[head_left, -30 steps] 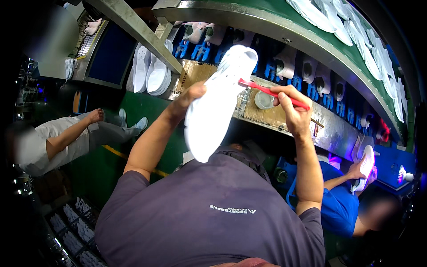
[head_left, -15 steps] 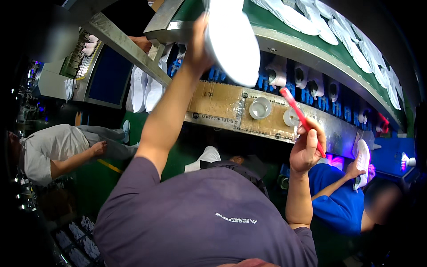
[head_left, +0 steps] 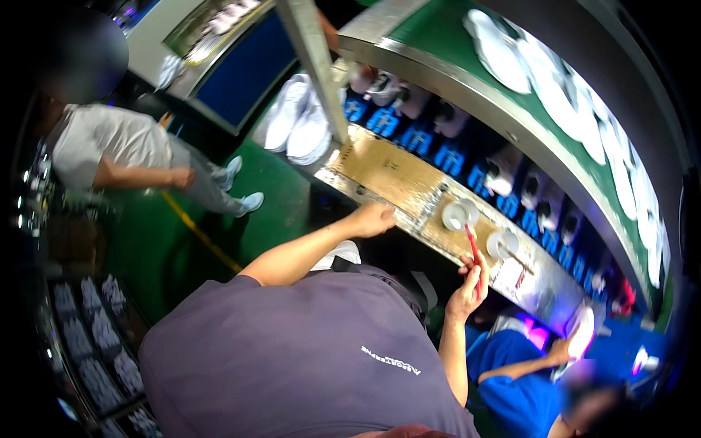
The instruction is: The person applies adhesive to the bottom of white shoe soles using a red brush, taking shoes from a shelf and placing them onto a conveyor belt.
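Since the earlier frame the left hand (head_left: 372, 219) has come down from overhead without the white shoe sole it held up, and now rests loosely curled and empty on the near edge of the brown workbench (head_left: 387, 175). Further right along that bench, the right hand (head_left: 469, 288) grips a red brush (head_left: 473, 248) by its handle, tip raised toward a small white cup (head_left: 458, 214) on the bench, probably to load it. White soles (head_left: 511, 62) lie on the green conveyor (head_left: 438, 29) beyond the bench.
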`<act>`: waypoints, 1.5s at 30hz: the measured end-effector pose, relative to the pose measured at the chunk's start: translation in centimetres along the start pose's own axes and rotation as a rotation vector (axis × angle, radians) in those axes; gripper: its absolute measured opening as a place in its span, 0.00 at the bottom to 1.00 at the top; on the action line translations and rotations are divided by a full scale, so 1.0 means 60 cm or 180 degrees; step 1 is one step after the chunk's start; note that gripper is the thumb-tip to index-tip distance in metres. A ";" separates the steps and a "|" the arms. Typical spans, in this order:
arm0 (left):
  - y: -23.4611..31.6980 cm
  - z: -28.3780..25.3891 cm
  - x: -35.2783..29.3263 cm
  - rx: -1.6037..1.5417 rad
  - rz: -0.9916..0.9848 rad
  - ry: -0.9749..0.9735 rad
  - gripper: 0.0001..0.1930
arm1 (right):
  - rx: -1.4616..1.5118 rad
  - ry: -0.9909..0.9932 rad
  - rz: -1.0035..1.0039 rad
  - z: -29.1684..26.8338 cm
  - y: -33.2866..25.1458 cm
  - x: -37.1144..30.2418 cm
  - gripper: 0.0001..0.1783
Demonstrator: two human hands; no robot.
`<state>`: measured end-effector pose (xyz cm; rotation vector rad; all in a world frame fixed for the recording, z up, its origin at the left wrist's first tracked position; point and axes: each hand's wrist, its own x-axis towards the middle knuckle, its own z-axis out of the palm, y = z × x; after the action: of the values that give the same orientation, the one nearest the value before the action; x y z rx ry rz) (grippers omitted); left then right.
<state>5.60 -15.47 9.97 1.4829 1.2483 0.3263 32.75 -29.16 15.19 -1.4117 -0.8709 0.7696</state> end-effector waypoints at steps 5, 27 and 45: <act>-0.116 -0.110 -0.098 -0.0322 -0.1288 -0.0306 0.28 | -0.0166 -0.0502 0.0081 0.060 0.023 0.016 0.21; -0.394 -0.730 0.175 -0.0312 -0.0518 0.0830 0.37 | -0.1777 -0.1395 0.0407 0.778 0.232 0.089 0.37; -0.470 -0.585 0.011 -0.2591 -0.0413 0.0181 0.35 | -0.0885 -0.1760 0.1176 0.728 0.230 0.019 0.50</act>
<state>-35.19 -0.49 -1.90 0.6956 1.0580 0.6947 -3.88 -6.16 0.02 -1.6598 -1.1872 1.4059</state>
